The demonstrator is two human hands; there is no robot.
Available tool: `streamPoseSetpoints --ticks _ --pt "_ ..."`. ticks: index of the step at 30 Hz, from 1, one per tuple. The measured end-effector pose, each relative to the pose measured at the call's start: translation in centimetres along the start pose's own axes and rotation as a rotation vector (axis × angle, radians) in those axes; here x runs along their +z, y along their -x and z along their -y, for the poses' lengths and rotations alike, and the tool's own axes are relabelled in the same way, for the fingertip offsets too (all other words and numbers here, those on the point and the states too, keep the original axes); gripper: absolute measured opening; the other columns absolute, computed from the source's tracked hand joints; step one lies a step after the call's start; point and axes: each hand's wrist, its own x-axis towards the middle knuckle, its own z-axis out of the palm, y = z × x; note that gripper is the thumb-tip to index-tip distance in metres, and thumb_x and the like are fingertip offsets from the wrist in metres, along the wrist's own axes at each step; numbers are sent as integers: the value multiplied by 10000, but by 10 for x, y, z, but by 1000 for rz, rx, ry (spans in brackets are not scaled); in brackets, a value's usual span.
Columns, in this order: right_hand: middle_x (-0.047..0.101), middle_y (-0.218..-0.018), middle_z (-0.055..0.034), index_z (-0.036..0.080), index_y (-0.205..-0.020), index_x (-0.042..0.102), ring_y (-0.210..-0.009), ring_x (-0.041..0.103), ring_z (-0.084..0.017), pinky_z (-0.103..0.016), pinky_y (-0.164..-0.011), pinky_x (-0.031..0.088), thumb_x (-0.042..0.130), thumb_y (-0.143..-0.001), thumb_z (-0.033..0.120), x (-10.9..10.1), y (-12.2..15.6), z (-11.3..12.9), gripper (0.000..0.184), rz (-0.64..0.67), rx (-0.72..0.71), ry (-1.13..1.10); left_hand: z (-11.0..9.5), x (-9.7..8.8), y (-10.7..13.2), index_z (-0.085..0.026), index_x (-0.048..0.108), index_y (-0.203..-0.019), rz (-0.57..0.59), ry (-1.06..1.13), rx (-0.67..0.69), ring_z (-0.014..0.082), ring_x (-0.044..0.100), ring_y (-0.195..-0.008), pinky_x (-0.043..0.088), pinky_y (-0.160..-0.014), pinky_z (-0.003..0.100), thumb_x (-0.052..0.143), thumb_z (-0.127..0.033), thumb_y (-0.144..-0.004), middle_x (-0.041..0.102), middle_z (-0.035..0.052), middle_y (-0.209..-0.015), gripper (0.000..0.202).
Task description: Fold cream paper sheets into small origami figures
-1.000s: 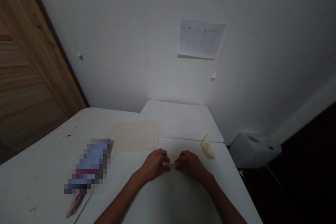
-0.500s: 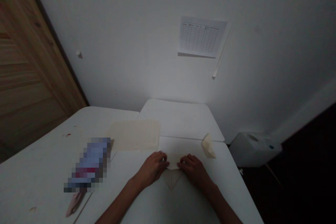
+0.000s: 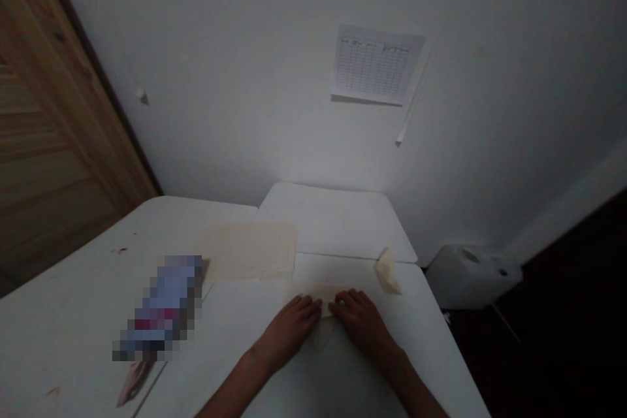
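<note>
A pale, partly folded sheet of paper [image 3: 321, 336] lies on the white table, its pointed corner turned towards me. My left hand [image 3: 294, 325] presses its closed fingers on the left of the paper's folded edge. On the other side my right hand [image 3: 363, 321] grips the same edge, fingers curled and thumb near the middle. Both hands cover much of the sheet. A small folded paper piece [image 3: 388, 273] stands to the right, beyond my right hand. Flat cream paper sheets [image 3: 249, 251] lie beyond my left hand.
A blurred-out bluish object [image 3: 159, 307] rests on the table at left, with a pinkish item [image 3: 131, 382] below it. A printed sheet [image 3: 377, 65] hangs on the wall. Beside the table's right edge stands a white plastic container [image 3: 473, 277]. A wooden door [image 3: 63, 111] is at left.
My left hand has slid right along the fold, closer to my right hand, and its fingers now lie flatter. My right hand has barely moved. The view has shifted slightly.
</note>
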Motion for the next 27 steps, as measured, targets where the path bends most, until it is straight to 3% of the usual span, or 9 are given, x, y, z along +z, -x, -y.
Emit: streamPoseSetpoints --ticks 4,13,27 --pt "605 -1078 -50 257 -1140 599 -969 518 -201 -327 -863 383 552 -891 106 -4 -1 5 295 27 22 1 2 -4 1 -169 529 -1279 9 45 -9 258 507 -1183 380 -1016 429 477 23 -804 558 79 -1341 515" --pt "584 -1098 -45 333 -1320 498 -1008 506 -202 -309 -881 367 499 -771 25 -21 -8 21 629 109 128 -130 1 -9 2 -215 529 -1275 -34 124 -49 258 504 -1140 376 -987 440 495 45 -786 557 54 -1340 555" --pt "586 -1169 -66 313 -1293 529 -1034 500 -248 -367 -887 340 477 -810 62 -11 1 40 547 73 311 -131 -3 -18 6 -212 571 -1251 -32 138 -131 271 499 -1138 374 -964 445 493 76 -739 589 40 -1313 592"
